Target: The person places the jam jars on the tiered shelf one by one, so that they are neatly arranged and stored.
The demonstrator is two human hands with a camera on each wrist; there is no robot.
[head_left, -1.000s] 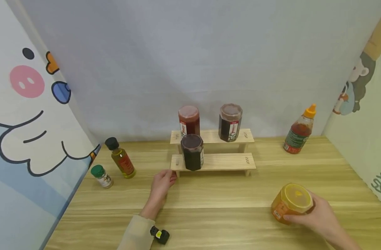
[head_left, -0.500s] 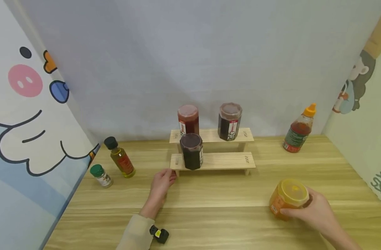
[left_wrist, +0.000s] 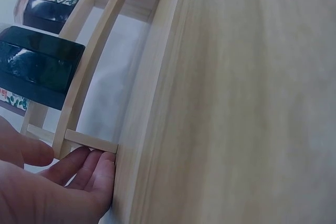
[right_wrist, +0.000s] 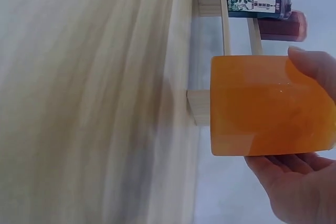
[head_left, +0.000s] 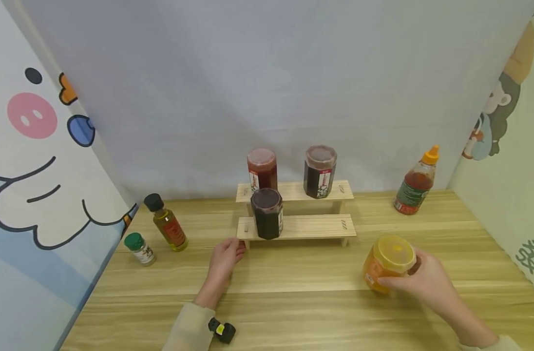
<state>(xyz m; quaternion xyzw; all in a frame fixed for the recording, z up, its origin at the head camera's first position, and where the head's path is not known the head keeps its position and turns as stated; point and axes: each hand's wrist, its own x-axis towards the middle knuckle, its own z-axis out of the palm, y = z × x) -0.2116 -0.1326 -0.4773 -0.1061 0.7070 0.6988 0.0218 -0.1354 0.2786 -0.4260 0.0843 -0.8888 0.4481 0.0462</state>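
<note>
My right hand (head_left: 429, 280) grips an orange jar with a yellow lid (head_left: 383, 265), thumb on the near side and fingers round the far side. In the right wrist view the orange jar (right_wrist: 273, 106) hangs clear above the table, upright in relation to it. My left hand (head_left: 225, 256) is at the front left corner of a two-step wooden rack (head_left: 311, 226), holding it. The left wrist view has the thumb by the board end and curled fingers (left_wrist: 100, 174) against the rack's leg (left_wrist: 92, 140). A dark jam jar (head_left: 268, 214) stands on the lower step's left part.
On the upper step stand a red jam jar (head_left: 262, 168) and a dark jar with a label (head_left: 320, 170). Left of the rack are an oil bottle (head_left: 171, 226) and a green-capped spice jar (head_left: 141, 249). A sauce bottle (head_left: 413, 187) stands at the back right.
My right hand has lifted the orange jar and carried it left and toward the rack. The left hand has stayed at the rack's corner.
</note>
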